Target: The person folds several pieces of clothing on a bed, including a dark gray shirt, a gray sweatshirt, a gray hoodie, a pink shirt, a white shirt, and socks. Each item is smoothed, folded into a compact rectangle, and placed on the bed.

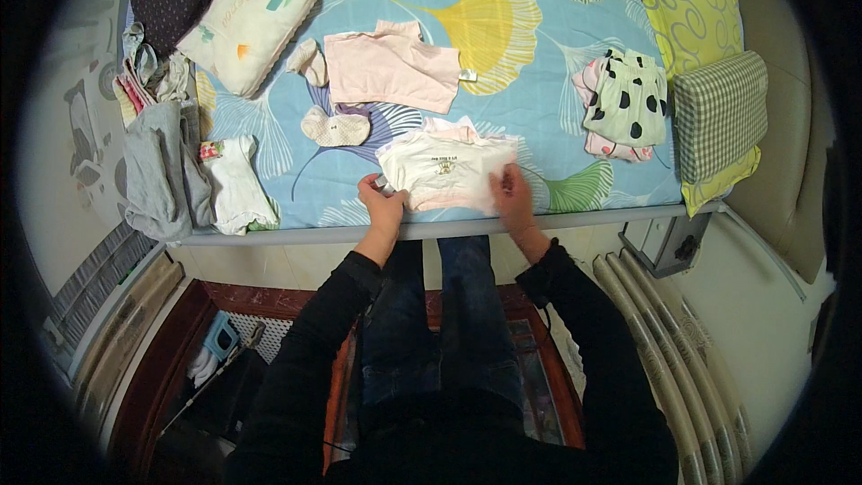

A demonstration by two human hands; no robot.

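You seem to be straightening the white shirt (pixel 444 166) by the bed (pixel 301 198)'s near edge. Your left hand (pixel 384 208) has fingers partly spread, your right hand (pixel 513 201) curls opposite (blurred); neither grip is certain. Next probably calls for squaring edges, then folding.

Two hands (pixel 384 208) (pixel 514 205), two white tops (pixel 449 167) (pixel 241 187), one pale-pink top (pixel 391 70), two socks (pixel 338 128) (pixel 310 64), one grey garment (pixel 162 166), one black-spotted garment (pixel 624 108), one checked pillow (pixel 721 115).

Gingham pillow (pixel 721 115) on lime bedding (pixel 696 18)
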